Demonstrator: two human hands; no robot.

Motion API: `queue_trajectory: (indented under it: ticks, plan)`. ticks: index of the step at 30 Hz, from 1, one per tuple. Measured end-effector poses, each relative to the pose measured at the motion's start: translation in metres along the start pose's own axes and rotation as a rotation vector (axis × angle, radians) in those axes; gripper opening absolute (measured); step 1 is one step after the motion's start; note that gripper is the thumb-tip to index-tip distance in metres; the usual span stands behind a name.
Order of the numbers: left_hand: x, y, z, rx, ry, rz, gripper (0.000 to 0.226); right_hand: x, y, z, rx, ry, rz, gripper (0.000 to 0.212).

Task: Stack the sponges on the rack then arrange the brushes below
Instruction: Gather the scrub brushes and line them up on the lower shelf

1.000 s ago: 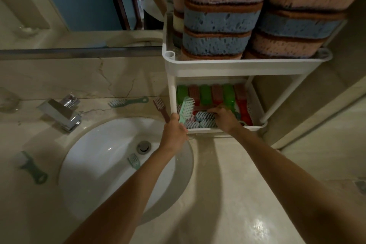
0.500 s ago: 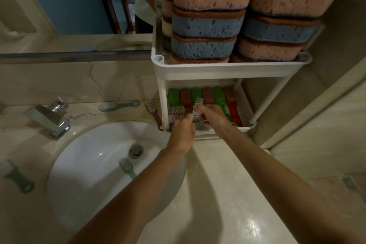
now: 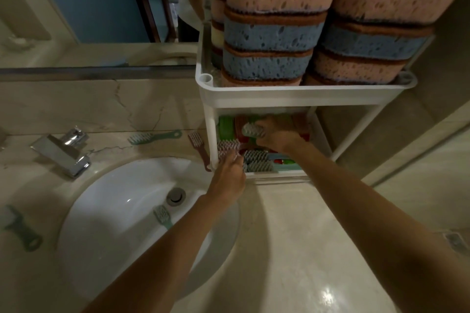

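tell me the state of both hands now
Left hand: fingers at the pink-bristled plastic brush, grip cannot be told.
Right hand: closed on the pale green bristled brush.

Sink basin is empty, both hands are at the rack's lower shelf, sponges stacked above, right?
No. The head view shows a green brush lying in the sink basin. The rest holds: the left hand and right hand, gripping a pale brush, are at the rack's lower shelf, sponges stacked above.

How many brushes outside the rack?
4. Sink brush lies in the sink; green brush and red brush behind it on the counter; left brush at the counter's far left. More may be hidden.
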State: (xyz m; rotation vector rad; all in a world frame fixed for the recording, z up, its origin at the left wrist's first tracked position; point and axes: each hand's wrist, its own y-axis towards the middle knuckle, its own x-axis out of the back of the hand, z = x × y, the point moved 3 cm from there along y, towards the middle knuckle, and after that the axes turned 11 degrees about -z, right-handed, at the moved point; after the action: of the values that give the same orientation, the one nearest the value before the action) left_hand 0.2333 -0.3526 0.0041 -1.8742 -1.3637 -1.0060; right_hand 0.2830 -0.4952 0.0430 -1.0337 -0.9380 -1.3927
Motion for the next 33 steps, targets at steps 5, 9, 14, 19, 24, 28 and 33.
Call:
queue_trajectory:
  ticks: [5,9,14,19,24,28,33]
  plan:
    - [-0.004,0.007,0.007,-0.004,0.02,0.01,0.049,-0.017,0.007,-0.008,0.079,-0.243,0.047,0.049]
    - [-0.009,0.012,0.013,0.008,0.009,0.032,0.051,-0.027,0.009,-0.01,0.116,-0.234,0.061,0.05]
    - [-0.009,0.012,0.015,-0.024,0.022,0.036,0.054,-0.039,0.013,0.0,0.208,-0.191,0.068,0.036]
    - [-0.009,0.008,0.018,-0.039,0.041,0.055,0.055,-0.049,0.009,-0.004,0.13,-0.12,0.046,0.035]
    - [-0.007,0.008,0.017,-0.043,0.022,0.066,0.056,-0.047,0.001,-0.003,0.094,-0.171,-0.02,0.032]
    - [-0.005,0.004,0.019,-0.008,-0.003,0.095,0.054,-0.045,-0.005,-0.005,0.002,-0.177,-0.014,0.031]
    - [0.005,-0.005,0.021,0.027,-0.082,0.067,0.051,-0.046,-0.011,-0.001,0.017,-0.039,0.016,0.045]
